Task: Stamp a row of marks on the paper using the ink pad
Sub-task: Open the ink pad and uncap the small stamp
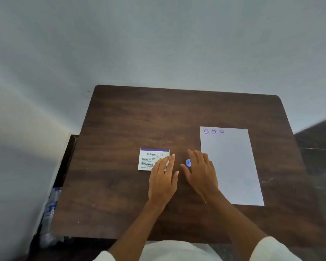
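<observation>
A white sheet of paper (231,166) lies on the right half of the dark wooden table (139,113), with three purple round marks (214,131) in a row along its top left edge. The closed white ink pad box (149,158) sits at the table's centre. My left hand (163,178) rests flat with its fingertips over the box's right edge. A small round blue stamp (188,162) lies on the table between my hands. My right hand (200,172) hovers over it with fingers spread, thumb and forefinger beside the stamp, not gripping it.
The table stands against a pale wall. A plastic water bottle (52,204) lies low at the left, beside the table's edge. A dark surface (318,140) shows at the far right.
</observation>
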